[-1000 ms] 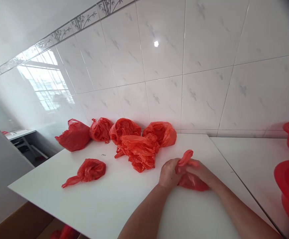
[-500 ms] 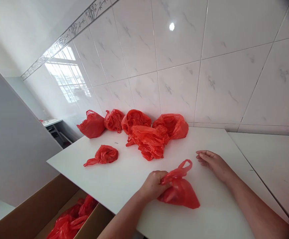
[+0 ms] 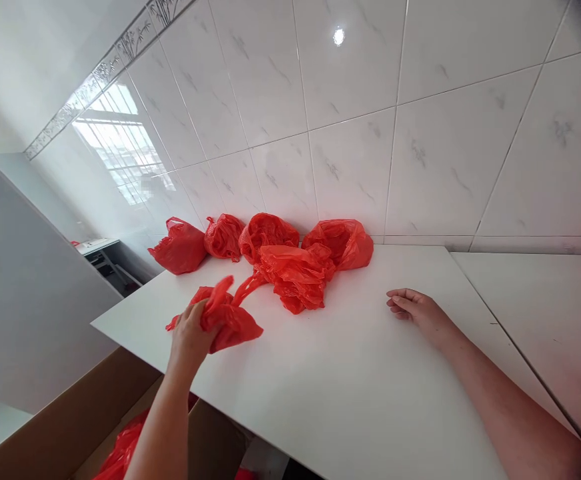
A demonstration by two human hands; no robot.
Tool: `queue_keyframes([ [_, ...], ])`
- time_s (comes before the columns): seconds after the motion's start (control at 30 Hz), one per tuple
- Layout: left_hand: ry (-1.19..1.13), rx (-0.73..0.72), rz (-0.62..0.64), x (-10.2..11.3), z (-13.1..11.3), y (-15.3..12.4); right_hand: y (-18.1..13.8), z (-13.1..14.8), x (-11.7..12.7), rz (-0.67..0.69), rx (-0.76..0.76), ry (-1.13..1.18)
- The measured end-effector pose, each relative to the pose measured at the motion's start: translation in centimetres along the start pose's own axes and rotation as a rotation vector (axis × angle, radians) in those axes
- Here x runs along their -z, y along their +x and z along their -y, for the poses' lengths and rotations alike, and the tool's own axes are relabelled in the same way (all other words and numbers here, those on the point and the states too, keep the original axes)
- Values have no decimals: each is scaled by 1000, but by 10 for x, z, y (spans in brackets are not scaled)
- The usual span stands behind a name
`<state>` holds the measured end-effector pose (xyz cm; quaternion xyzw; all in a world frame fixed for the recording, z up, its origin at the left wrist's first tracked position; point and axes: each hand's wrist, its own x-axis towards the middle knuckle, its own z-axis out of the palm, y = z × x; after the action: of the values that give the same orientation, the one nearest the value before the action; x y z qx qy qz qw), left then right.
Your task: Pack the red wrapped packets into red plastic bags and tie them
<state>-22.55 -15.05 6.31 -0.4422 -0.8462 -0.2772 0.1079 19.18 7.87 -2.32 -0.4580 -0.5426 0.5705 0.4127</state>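
Observation:
My left hand [image 3: 189, 331] grips a bundled red plastic bag [image 3: 233, 320] and holds it just above the left part of the white table [image 3: 350, 373], over another small red bag whose tail [image 3: 172, 324] pokes out beside my wrist. My right hand [image 3: 413, 308] rests on the table to the right, palm down, fingers loosely curled, holding nothing. A loose crumpled red bag [image 3: 295, 275] lies in the middle, just beyond the held one.
Several filled red bags [image 3: 180, 245] line the tiled wall at the back of the table. A cardboard box [image 3: 70, 427] with red bags [image 3: 120, 453] inside stands below the table's left edge. A second white surface [image 3: 545, 307] adjoins on the right.
My left hand has carried the tied red bag from the table's middle front over to the left, near the small bag. My right hand let go earlier and stays resting on the table.

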Motion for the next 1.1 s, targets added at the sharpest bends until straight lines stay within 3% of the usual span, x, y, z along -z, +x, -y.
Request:
queue_keyframes([
  [0.13,217,117,100,-21,18,-5,-3,3,-2,-2,3,-44],
  [0.3,189,-20,173,-54,32,-11,-9,8,-5,-8,12,-84],
  [0.43,150,58,152,-68,31,2,-8,8,-8,-24,11,-106],
  [0.53,141,16,-54,-65,2,5,-5,6,-14,-34,26,-163],
  [0.63,1,-297,-197,-60,-43,4,-3,2,-23,-62,93,-335],
  [0.73,-187,-506,-132,-63,-86,10,-6,1,-33,-139,135,-531],
  [0.87,-368,-536,-35,-87,-126,21,-13,7,-59,-211,224,-601],
  [1.03,-383,-560,1,-129,-145,10,-12,24,-118,-188,695,-538],
  [1.1,-371,-606,-18,-142,-145,2,-6,29,-140,-194,798,-530],
])
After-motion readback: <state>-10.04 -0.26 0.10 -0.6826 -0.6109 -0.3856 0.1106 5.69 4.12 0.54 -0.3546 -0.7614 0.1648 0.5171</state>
